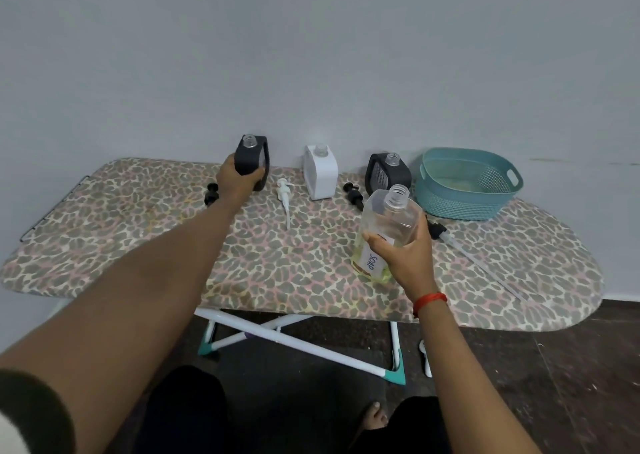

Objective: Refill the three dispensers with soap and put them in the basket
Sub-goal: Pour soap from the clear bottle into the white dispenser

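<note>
Spotted board (pixel 138 218); left hand (pixel 239 180) grips black dispenser (pixel 248 159); right hand (pixel 410 258), clear bottle (pixel 386 215).

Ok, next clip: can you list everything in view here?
Ironing board: 1, leopard-print cover, mid-frame.
Basket: 1, teal, far right on the board.
Soap bottle: 1, clear with yellowish liquid, uncapped, right of centre.
Held black dispenser: 1, black, far left, uncapped.
Free black dispenser: 1, black, beside the basket, uncapped.
White dispenser: 1, white, centre back, uncapped.
Small black pumps: 2, black, lying near the dispensers.
Small white pump: 1, white, lying left of the white dispenser.
Long-tube pump: 1, black, lying behind the soap bottle.
White object: 1, white, on the floor; unclear.
Wrist thread: 1, red, right wrist.
Left hand: grip on the held black dispenser.
Right hand: grip on the soap bottle.
</note>
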